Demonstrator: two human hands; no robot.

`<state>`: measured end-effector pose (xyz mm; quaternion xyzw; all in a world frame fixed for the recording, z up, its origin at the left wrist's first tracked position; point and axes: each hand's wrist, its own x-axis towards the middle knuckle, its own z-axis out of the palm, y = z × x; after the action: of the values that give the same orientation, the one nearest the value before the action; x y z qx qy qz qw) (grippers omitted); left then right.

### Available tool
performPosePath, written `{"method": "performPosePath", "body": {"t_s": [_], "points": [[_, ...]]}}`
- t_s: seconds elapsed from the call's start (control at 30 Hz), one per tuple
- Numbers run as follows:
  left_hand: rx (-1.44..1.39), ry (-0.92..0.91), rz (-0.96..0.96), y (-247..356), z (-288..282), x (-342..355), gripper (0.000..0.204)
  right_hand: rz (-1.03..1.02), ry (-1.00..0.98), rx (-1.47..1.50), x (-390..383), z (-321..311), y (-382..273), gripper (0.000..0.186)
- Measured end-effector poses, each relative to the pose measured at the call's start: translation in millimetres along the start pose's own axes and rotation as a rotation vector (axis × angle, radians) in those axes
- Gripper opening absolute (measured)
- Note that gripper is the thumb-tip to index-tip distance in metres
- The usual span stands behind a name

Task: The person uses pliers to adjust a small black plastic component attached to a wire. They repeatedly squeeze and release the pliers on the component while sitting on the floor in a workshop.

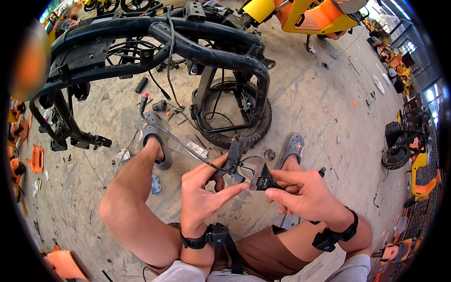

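Observation:
My left hand (202,190) grips a dark lever-like fitting (235,155) with a cable (188,148) running from it up to a red-tipped end (144,96). My right hand (300,190) pinches a small black slotted piece (264,181) just to the right of the fitting. Something thin and greyish lies between the two pieces; whether they touch I cannot tell. Both hands are over the floor between my bent legs, below a black motorbike frame (209,58).
A tyre (260,122) lies under the frame on the concrete floor (329,117). Cables, small parts and an orange panel (36,158) are scattered around. Yellow-orange scooters (305,16) stand at the top and right, beside a dismantled bike (399,157).

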<state>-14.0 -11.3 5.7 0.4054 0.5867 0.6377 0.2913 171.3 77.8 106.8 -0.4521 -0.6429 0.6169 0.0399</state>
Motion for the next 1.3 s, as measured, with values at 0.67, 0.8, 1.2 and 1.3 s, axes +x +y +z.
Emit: {"method": "performPosePath", "body": {"t_s": [0.67,0.8,1.2,1.3], "points": [[0.037,-0.04,-0.05,3,0,-1,0.046,-0.695,0.299,-0.769,4,4,21,0.036],[-0.021,-0.047,-0.075,3,-4,-1,0.044,-0.852,0.382,-0.949,9,-3,25,0.041],[0.001,-0.028,-0.029,2,1,-2,0.046,-0.826,0.465,-0.833,9,-4,22,0.036],[0.072,0.047,0.016,0,4,-3,0.048,-0.934,0.524,-0.9,8,-7,15,0.033]]}}
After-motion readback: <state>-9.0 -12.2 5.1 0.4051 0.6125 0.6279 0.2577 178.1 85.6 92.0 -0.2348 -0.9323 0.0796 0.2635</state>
